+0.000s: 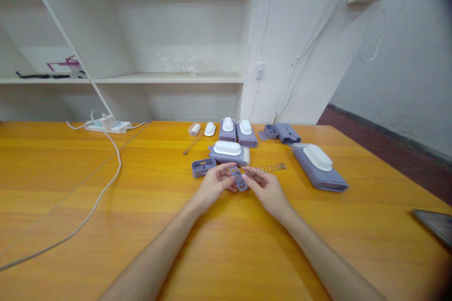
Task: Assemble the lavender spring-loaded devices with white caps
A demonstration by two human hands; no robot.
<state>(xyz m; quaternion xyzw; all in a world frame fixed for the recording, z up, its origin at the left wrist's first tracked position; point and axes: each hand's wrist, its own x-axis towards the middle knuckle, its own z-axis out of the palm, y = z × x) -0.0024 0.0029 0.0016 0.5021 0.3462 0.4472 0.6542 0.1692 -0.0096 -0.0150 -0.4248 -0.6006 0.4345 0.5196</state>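
Note:
Both my hands meet over the table in front of me. My left hand (216, 180) is closed, pinching a small flat purple-grey plastic plate (238, 179) with oval cut-outs. My right hand (264, 190) is closed too, its thumb at the plate's right edge. A copper-coloured coil spring (271, 168) sticks out to the right from behind its fingers. Just beyond my left hand sits an open purple-grey cup-like part (204, 168). Past my fingertips lies a purple-grey case with a white bristled top (228, 148). My fingers hide where spring and plate may touch.
Further back are a second spring (192, 144), a white cap (209, 129), two upright cases (228, 130) and an empty purple shell (287, 133). A larger case (319, 167) lies right, a phone (434, 225) at the right edge. A cable (118, 164) from a power strip (109, 125) crosses the left.

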